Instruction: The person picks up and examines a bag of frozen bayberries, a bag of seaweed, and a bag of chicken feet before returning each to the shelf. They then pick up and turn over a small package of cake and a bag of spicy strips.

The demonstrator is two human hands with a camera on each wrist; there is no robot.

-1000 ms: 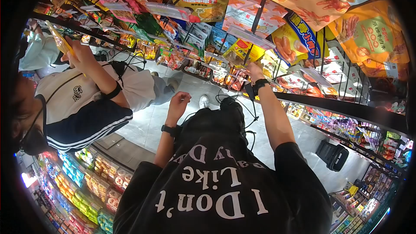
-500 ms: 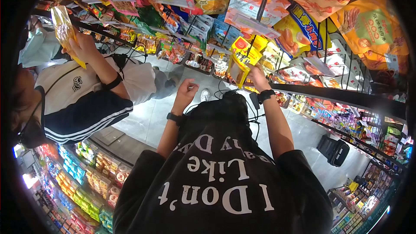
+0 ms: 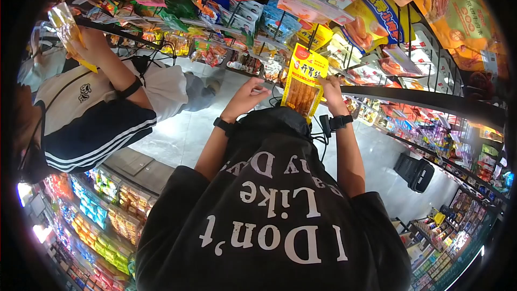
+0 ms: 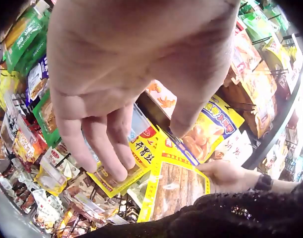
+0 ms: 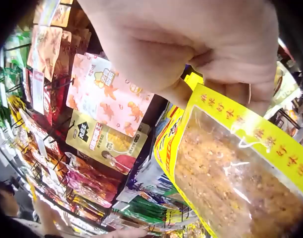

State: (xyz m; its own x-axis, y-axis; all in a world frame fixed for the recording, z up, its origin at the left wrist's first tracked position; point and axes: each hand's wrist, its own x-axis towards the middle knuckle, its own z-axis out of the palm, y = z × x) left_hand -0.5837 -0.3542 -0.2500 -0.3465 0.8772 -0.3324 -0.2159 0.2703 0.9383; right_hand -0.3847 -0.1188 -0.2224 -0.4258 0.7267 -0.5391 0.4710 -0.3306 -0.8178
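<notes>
My right hand point(image 3: 333, 96) pinches a yellow snack packet point(image 3: 304, 78) by its side edge, holding it upright in front of my body. Through the packet's clear window point(image 5: 230, 163) show brown, seed-speckled strips. My left hand point(image 3: 249, 97) is raised a little to the left of the packet, fingers loosely bent with nothing in them. In the left wrist view its fingers point(image 4: 121, 144) overlap a similar yellow packet point(image 4: 109, 184) on the rack behind.
Hanging snack bags, such as a yellow-and-blue sausage bag point(image 3: 379, 19), fill the rack ahead. Its dark rail point(image 3: 420, 97) runs to the right. On the left another person point(image 3: 91, 113) holds a yellow-edged packet point(image 3: 70, 35). A black basket point(image 3: 413, 172) stands on the floor.
My right hand has drawn the yellow snack packet off the rack and toward my body, turning its front into view. The left hand has risen toward it.
</notes>
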